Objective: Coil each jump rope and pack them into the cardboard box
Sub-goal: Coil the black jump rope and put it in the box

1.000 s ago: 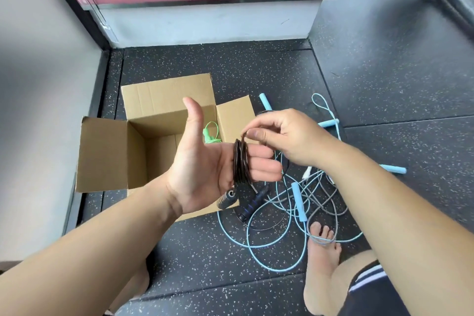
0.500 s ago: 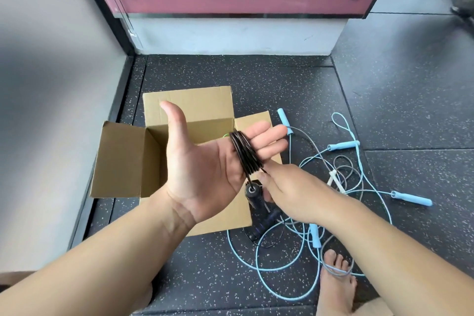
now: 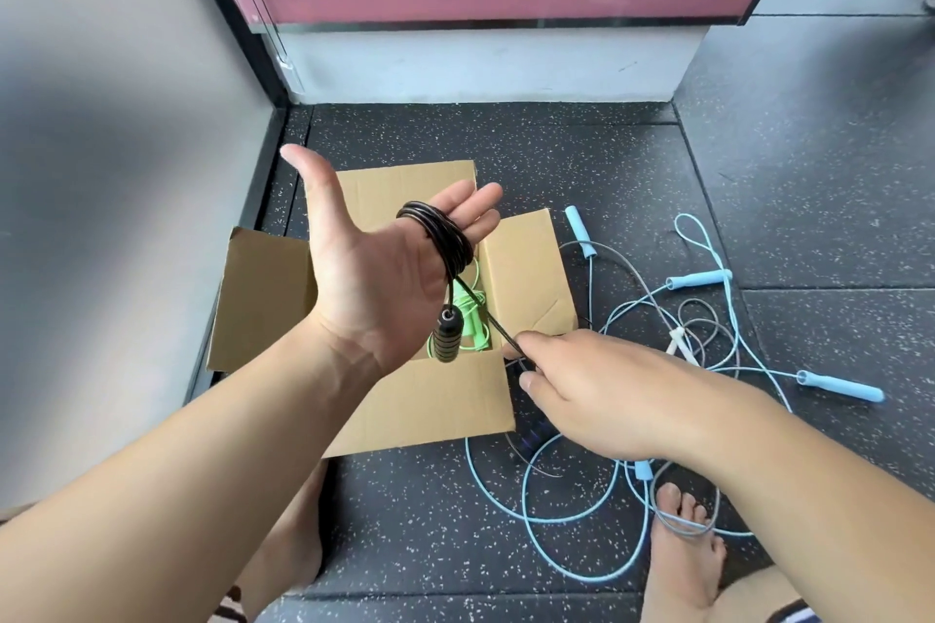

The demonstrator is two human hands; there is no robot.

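Currently my left hand is spread palm up, the black jump rope looped round its fingers, one handle dangling beneath. My right hand pinches the rope's strand taut; the cardboard box lies below.

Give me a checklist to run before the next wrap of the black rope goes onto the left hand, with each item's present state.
1. Coil seated: ok. The black rope loops sit round the straight fingers of the left hand.
2. Free strand held: ok. The right hand pinches it and it runs taut.
3. Black handle clear: ok. It hangs free below the palm.
4. Cardboard box open: ok. Its flaps are out and the green rope is inside.
5. Remaining black rope untangled: cannot tell. It is hidden behind the right hand.
6. Feet clear of cords: not ok. A grey cord lies across the toes of the right foot.
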